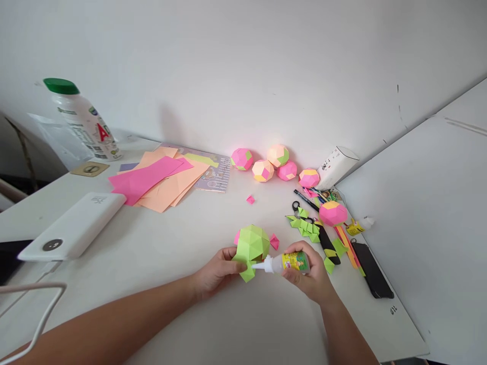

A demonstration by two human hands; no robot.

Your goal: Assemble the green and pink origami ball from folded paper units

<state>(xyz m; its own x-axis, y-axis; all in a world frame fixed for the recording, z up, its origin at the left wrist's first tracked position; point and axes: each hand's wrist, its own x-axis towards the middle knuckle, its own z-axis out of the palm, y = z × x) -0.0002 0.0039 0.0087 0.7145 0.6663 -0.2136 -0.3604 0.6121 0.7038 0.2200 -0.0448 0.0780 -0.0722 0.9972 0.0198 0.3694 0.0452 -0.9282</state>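
Note:
A partly open green paper polyhedron (253, 242) is held low over the white table by my left hand (222, 268), whose thumb and fingers pinch one of its loose flaps. My right hand (310, 271) is wrapped round a glue bottle (291, 262) with a yellow label and a white nozzle. The bottle lies almost level, its tip at the green flap beside my left thumb; whether glue is coming out I cannot tell. Small folded pink paper pieces lie close by, one (274, 242) right of the polyhedron and another (250, 199) farther back.
Several finished paper balls (263, 171) line the wall. Scissors (296, 205), green scraps (304, 225), a second glue bottle (359, 226) and a black phone (372, 268) crowd the right. Leftward are paper sheets (160, 187), a power bank (76, 225) and a green-capped bottle (81, 121).

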